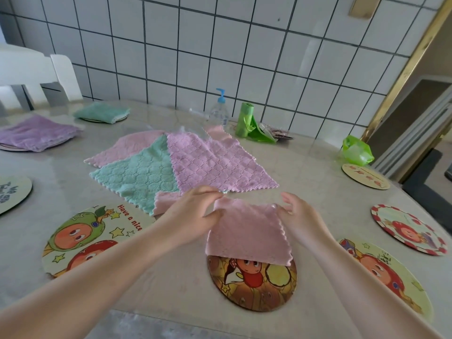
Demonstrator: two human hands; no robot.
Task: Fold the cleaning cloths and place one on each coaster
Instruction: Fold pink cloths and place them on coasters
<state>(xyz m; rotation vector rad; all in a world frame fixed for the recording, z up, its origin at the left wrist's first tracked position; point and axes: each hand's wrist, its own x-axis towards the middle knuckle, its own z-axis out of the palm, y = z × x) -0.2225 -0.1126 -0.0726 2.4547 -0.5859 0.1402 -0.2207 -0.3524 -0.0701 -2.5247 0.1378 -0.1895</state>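
Pink folded cloth [248, 231] pinched at far corners by left hand [195, 211] and right hand [297, 211] | lowered half over brown coaster [253, 282] | next: centring, release judged needed

brown coaster [254, 285] top hidden under pink cloth [247, 233], left-edge coaster [12, 194] cut off

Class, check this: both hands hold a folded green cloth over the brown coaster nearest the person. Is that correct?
Not quite: the head view shows the folded cloth is pink, not green. The left hand and right hand do hold it over the brown coaster.
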